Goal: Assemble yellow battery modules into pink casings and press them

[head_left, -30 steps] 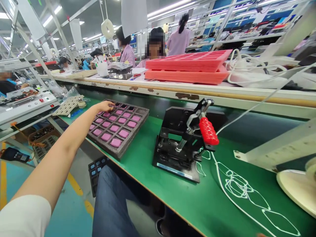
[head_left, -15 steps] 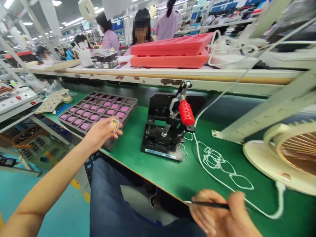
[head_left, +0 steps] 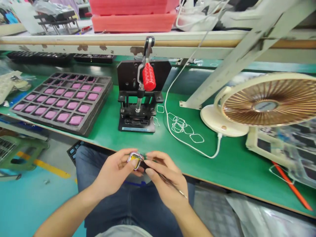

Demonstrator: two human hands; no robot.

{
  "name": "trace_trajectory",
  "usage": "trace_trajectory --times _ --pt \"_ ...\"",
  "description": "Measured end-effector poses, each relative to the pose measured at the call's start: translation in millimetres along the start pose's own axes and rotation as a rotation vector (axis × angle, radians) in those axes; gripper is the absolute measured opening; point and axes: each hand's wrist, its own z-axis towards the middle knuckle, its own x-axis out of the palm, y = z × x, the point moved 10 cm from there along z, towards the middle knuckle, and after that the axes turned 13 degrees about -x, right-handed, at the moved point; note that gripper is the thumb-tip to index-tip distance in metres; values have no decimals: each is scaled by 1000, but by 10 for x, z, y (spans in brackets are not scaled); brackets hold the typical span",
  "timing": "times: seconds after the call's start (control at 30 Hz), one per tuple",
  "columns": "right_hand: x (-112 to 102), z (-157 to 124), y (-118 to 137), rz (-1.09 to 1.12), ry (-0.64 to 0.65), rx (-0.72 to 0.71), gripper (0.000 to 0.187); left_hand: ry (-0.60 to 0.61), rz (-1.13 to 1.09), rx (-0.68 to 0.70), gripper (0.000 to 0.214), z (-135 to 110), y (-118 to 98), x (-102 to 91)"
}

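Note:
My left hand [head_left: 114, 174] pinches a small square part with a yellow centre [head_left: 134, 160], held over my lap at the table's front edge. My right hand [head_left: 166, 179] is closed on thin tweezers [head_left: 172, 186], their tips meeting the part. Beyond them on the green table [head_left: 209, 168] stands a black toggle press [head_left: 138, 105] with a red handle [head_left: 148, 77]. A dark foam tray [head_left: 96, 107] of several pink parts lies at the left.
A cream desk fan [head_left: 266, 103] lies tilted at the right, its white cable [head_left: 177, 138] running past thin white gasket rings [head_left: 187, 128]. Red foam trays [head_left: 133, 19] sit on the raised shelf behind. An orange rod [head_left: 291, 186] lies far right.
My left hand lifted a part from the foam tray and carried it back to my lap. My right hand came in with tweezers and met it. My view dropped down.

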Motion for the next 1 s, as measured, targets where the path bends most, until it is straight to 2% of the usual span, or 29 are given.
trace_trajectory --times 0.13,0.27,0.8,1.0 --pt "70 -92 72 -50 88 -130 56 -18 8 7 47 -28 20 40" --pt "97 -105 161 -138 92 -219 59 -41 14 11 50 -33 51 41" --pt "124 -123 173 -161 151 -248 59 -116 193 76 38 -37 120 -15" --pt "188 -205 183 -211 219 -311 62 -128 163 70 39 -24 164 -41"
